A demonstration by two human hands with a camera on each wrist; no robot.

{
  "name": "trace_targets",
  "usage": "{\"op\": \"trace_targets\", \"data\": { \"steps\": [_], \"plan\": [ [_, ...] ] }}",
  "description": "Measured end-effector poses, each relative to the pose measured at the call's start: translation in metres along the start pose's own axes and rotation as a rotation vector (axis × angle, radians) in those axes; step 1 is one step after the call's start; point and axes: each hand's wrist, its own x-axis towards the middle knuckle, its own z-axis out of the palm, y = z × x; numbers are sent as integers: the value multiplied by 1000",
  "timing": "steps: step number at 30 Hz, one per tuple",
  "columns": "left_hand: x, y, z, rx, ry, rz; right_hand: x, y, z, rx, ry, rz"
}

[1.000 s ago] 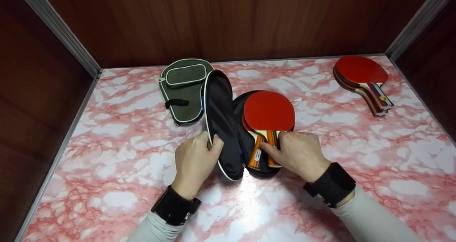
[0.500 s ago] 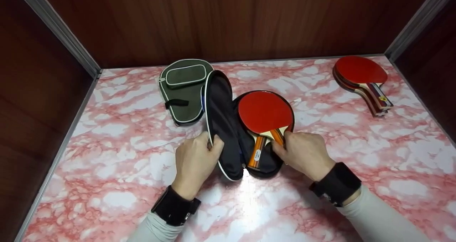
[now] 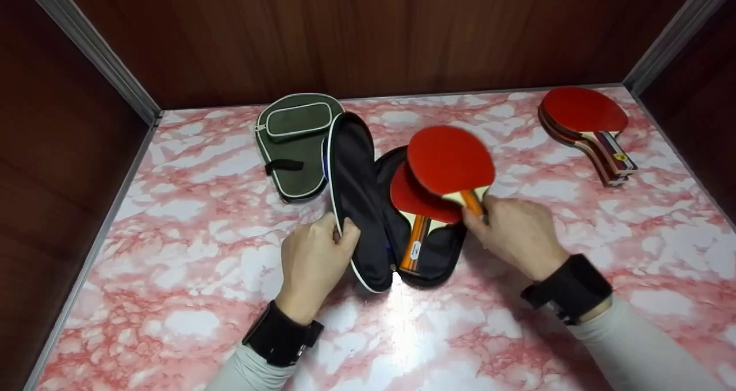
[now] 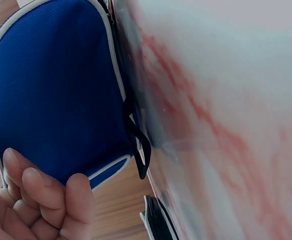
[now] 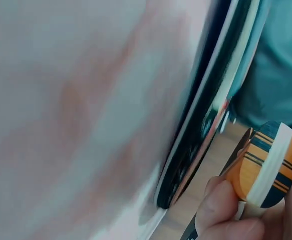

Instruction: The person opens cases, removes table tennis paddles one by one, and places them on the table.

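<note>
My left hand [image 3: 318, 264] grips the raised flap of a paddle case [image 3: 359, 207], black inside with white piping. The flap's blue outer side [image 4: 55, 90] faces the left wrist camera, the fingers curled near its lower edge. My right hand [image 3: 520, 233] holds a red table tennis paddle [image 3: 451, 158] by its orange handle, tilted above the case's right half. The striped handle end [image 5: 268, 165] shows between the fingers in the right wrist view. Underneath, a second red paddle [image 3: 417, 244] lies in the case, its blade partly covered by the held one.
A closed green paddle case [image 3: 302, 144] lies behind the flap at the left. At the far right sits a stack of red paddles [image 3: 586, 112]. Wooden walls [image 3: 379, 34] border the pink and white marbled table [image 3: 190, 253] at the back and sides.
The right hand has lifted the upper paddle off the other one and shifted it right and up, uncovering more of the lower paddle. My left hand has stayed on the flap.
</note>
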Motion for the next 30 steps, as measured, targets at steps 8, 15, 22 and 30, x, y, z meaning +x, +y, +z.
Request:
{"op": "trace_targets", "data": {
  "steps": [8, 15, 22, 30],
  "plan": [
    [-1, 0, -1, 5, 11, 4, 16, 32, -10, -37, 29, 39],
    [0, 1, -1, 2, 8, 1, 36, 56, -16, -52, -89, 136],
    [0, 0, -1, 19, 25, 21, 55, 70, -13, -53, -142, 211],
    [-1, 1, 0, 10, 31, 27, 72, 77, -9, -56, -180, 217]
  ]
}}
